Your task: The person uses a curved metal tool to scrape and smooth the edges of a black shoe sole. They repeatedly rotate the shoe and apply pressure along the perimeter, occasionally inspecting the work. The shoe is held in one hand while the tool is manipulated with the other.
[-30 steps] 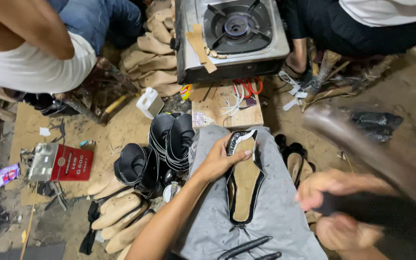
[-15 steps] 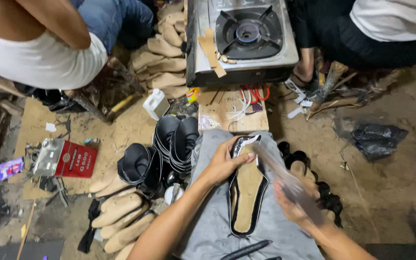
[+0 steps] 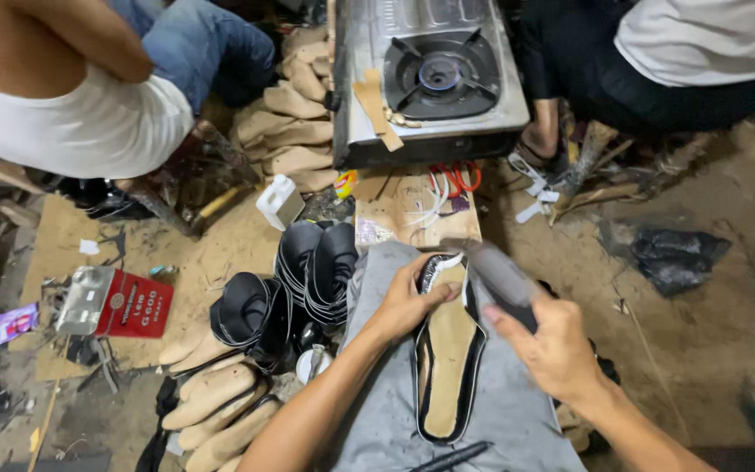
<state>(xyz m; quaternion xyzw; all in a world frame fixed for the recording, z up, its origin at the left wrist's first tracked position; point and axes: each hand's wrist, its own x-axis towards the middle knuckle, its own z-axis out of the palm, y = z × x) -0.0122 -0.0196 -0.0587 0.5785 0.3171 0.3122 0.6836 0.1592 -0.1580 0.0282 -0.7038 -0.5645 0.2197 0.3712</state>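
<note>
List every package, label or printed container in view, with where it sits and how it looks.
Red tin: floor at left, boxy, opened silver top.
White plastic bottle: beside the tan shoe lasts, squarish, capped.
Purple printed packet: far left floor, flat.
Small yellow packet: below the gas stove.

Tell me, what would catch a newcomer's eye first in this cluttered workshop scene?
Probably the shoe lying sole-up on the grey cloth over the person's lap, low in the middle: the left hand presses its toe end while the right hand swings a blurred tool above it. Next, the steel gas stove at the top, and the red tin on the floor at left.
</note>
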